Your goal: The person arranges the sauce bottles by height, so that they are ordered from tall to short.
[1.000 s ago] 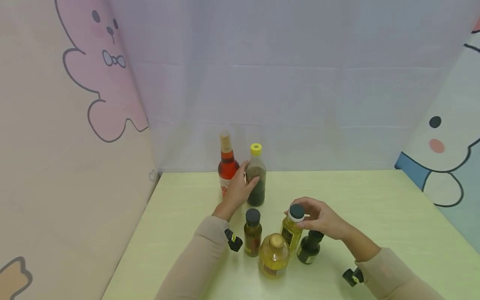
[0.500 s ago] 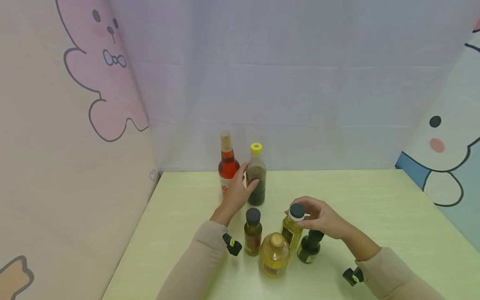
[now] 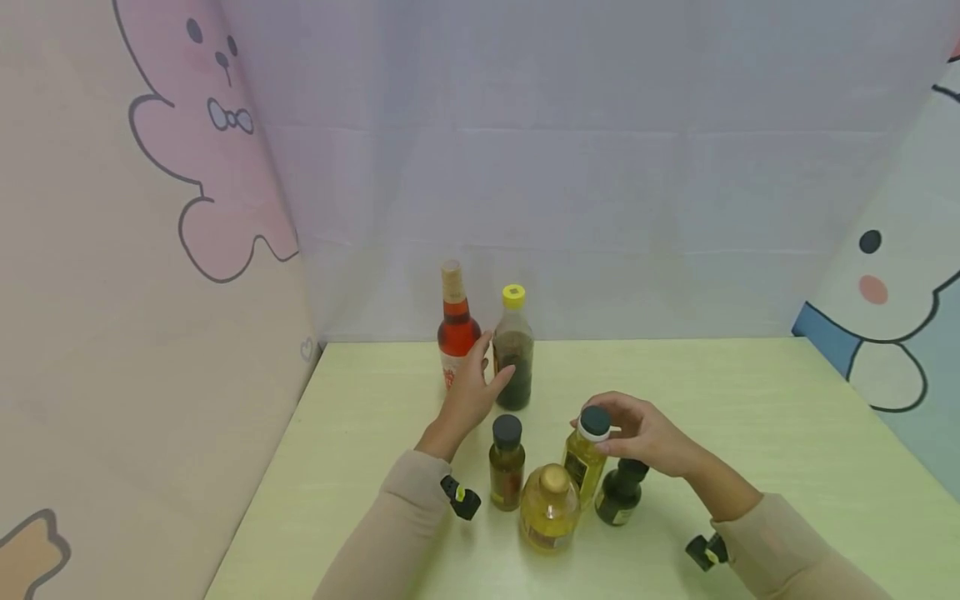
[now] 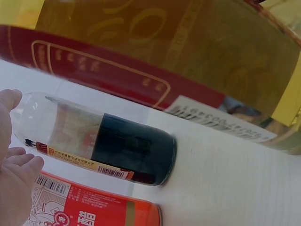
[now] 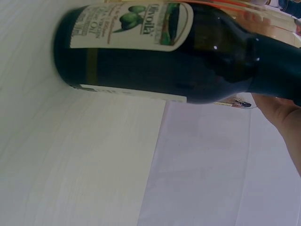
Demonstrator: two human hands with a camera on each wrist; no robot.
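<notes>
The right grip (image 3: 643,432) pinches an oil bottle (image 3: 585,467) near its white collar, its liquid golden, label dark, cap deep green. Behind-left of this oil bottle on the tabletop (image 3: 735,400), the left grip (image 3: 471,390) spreads beside a yellow-capped bottle (image 3: 517,337) of dark liquid, contact unclear.

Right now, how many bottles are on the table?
6. At the back, a red bottle and a yellow-capped bottle; nearer, left to right, a black-capped bottle, gold-capped bottle, green-capped bottle and small dark bottle. I see no sign of others hidden.
</notes>
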